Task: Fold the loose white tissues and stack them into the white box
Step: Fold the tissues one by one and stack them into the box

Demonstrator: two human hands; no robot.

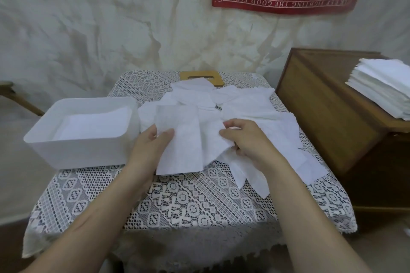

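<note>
Left hand: the left hand (153, 143) grips a folded tissue (179, 150), thumb on top and fingers under its left edge, above the lace tablecloth (188, 201).
Right hand: the right hand (250, 139) has its fingers curled, pinching a crumpled tissue (210, 137) at the near edge of the pile.
Progress: partway, I judge. One tissue is folded but not yet boxed, and the loose pile (235, 104) is still large.
White box: the white box (77, 153) stands just left of the pile. It holds a flat layer of boxed tissues (95, 122) below the rim. The count is hard to read, white on white.
Lid: a wooden lid (216, 78) is off the box, at the table's far edge, partly under the pile.
Far right: a neat stack (381, 88) sits on a wooden cabinet (321, 106).
</note>
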